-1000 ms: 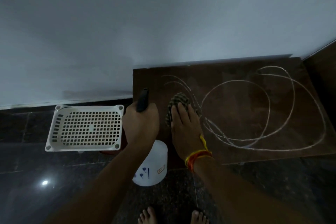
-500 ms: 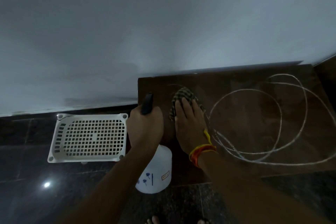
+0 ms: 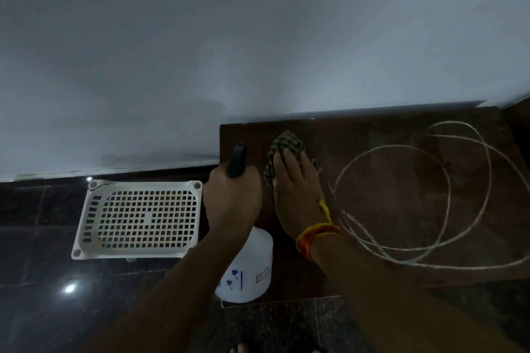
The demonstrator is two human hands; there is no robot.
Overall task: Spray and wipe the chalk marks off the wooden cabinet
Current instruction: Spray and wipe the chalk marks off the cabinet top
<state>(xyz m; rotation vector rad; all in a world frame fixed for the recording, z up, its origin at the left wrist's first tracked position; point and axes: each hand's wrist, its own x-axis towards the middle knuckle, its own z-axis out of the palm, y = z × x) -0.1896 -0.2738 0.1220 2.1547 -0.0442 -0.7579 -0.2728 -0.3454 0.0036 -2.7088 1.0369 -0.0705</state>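
The dark wooden cabinet [image 3: 372,135] stands against the wall, its top covered on the right by looping white chalk marks [image 3: 407,209]. My right hand [image 3: 295,195] lies flat on a checked cloth [image 3: 286,142] near the top's left end, palm down. My left hand [image 3: 232,200] grips the black head of a white spray bottle [image 3: 249,272], held at the cabinet's left edge; the black nozzle [image 3: 237,159] sticks out above my fist. The left part of the top shows no chalk.
A white perforated plastic basket [image 3: 137,218] lies upside down on the dark glossy tiled floor to the left. A pale wall [image 3: 258,37] rises behind. A darker panel [image 3: 519,114] borders the cabinet at the right. My toes show at the bottom edge.
My right hand has slid the cloth away from me toward the wall. The chalk lines at the cabinet's left end have gone. The left hand kept hold of the bottle.
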